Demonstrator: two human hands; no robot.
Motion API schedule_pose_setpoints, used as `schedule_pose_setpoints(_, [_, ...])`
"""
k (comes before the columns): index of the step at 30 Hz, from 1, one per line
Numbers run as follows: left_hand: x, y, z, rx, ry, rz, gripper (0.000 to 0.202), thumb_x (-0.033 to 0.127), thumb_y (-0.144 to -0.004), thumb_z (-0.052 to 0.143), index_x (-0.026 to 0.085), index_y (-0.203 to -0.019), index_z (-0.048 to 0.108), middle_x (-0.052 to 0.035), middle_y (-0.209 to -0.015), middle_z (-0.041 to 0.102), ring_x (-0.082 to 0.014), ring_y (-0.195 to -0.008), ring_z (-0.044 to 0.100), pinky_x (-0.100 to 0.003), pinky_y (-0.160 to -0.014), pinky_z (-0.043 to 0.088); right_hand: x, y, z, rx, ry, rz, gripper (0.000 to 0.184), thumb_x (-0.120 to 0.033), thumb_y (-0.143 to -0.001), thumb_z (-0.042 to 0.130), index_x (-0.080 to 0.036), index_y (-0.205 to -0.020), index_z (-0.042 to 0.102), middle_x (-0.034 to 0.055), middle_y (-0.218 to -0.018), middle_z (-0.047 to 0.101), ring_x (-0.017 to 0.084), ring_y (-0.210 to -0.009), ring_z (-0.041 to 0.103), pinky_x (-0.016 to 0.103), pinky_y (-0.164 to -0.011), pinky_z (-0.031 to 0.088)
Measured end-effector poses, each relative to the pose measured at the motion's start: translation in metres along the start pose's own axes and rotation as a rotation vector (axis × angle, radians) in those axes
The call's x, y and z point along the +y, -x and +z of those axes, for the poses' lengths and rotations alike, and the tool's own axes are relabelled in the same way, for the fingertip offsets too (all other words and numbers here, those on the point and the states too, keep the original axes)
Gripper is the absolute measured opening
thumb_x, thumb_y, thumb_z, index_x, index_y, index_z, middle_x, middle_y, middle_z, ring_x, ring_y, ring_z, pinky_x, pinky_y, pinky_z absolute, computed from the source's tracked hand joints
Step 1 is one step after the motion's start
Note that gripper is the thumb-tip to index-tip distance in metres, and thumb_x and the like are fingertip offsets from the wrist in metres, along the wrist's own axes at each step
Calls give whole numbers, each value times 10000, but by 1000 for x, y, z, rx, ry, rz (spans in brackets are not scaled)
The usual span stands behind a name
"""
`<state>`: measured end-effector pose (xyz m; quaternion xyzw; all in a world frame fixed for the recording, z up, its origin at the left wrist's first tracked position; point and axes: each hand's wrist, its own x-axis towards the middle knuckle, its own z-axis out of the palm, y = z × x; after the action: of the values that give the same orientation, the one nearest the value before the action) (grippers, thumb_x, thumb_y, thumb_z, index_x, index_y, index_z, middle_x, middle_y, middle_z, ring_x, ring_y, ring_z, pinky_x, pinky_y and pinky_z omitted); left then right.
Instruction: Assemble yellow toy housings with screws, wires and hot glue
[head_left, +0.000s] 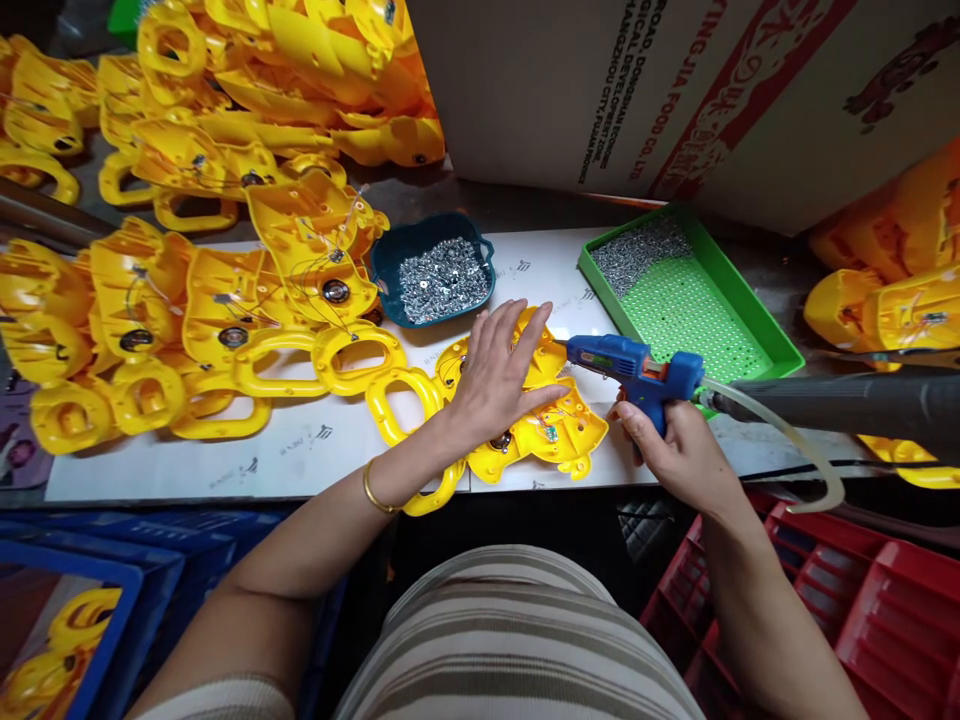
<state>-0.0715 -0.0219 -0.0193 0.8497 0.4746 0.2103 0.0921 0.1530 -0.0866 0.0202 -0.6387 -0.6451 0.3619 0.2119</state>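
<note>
My left hand (501, 372) lies flat, fingers spread, on a yellow plastic toy shell (559, 432) with wires and small electronics inside, at the front edge of the white work surface (300, 450). My right hand (675, 450) grips a blue glue gun (637, 368) by its handle. The gun's nozzle points left at the shell, close to my left fingertips. A translucent glue stick (787, 440) curves out of the gun's back.
Many yellow shells (225, 310) are piled at the left and back. A dark teal dish of screws (439, 275) and a green tray (757, 330) with screws sit behind. A cardboard box (675, 90) stands at the back; red crates (862, 610) and blue crates (90, 580) sit below.
</note>
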Motion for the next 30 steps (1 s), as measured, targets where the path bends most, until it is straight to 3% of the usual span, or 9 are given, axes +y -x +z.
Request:
schedule_pose_setpoints(5, [0, -1, 0, -15, 4, -4, 884, 635, -816, 611, 208, -1497, 245, -201, -1454, 372, -373, -1367, 340, -552, -1146, 210, 2, 5, 5, 26, -26, 88, 483, -622, -867, 443, -196, -655, 531, 13, -487, 494, 134, -451, 460, 264, -423, 307])
schedule_pose_setpoints(13, [0, -1, -1, -21, 10, -1, 845, 616, -840, 592, 210, -1495, 246, -199, -1457, 370, -367, -1369, 339, -553, -1148, 201, 3, 9, 6, 14, -71, 135, 514, -649, -861, 436, -162, -813, 595, 21, -557, 539, 134, -461, 475, 270, -425, 342])
schedule_pose_setpoints(24, [-5, -2, 2, -8, 12, -11, 896, 735, -817, 502, 196, -1494, 267, -214, -1465, 379, -379, -1367, 345, -575, -1138, 219, 2, 25, 5, 55, -151, 218, 474, -635, -825, 533, -184, -691, 590, 4, -473, 523, 138, -429, 482, 268, -412, 364])
schedule_pose_setpoints(26, [-7, -2, 2, -2, 23, -11, 897, 748, -812, 489, 203, -1493, 279, -209, -1461, 393, -387, -1363, 356, -586, -1132, 225, 8, 40, 6, 75, -253, 171, 422, -591, -834, 558, -178, -800, 640, 25, -584, 612, 156, -505, 554, 279, -473, 444])
schedule_pose_setpoints(30, [-10, -5, 2, 35, 47, -23, 890, 758, -788, 514, 256, -1491, 298, -173, -1471, 407, -405, -1353, 370, -607, -1121, 241, 30, 88, 15, 192, -471, 38, 345, -516, -777, 663, -241, -984, 671, 54, -955, 697, 216, -853, 649, 365, -784, 559])
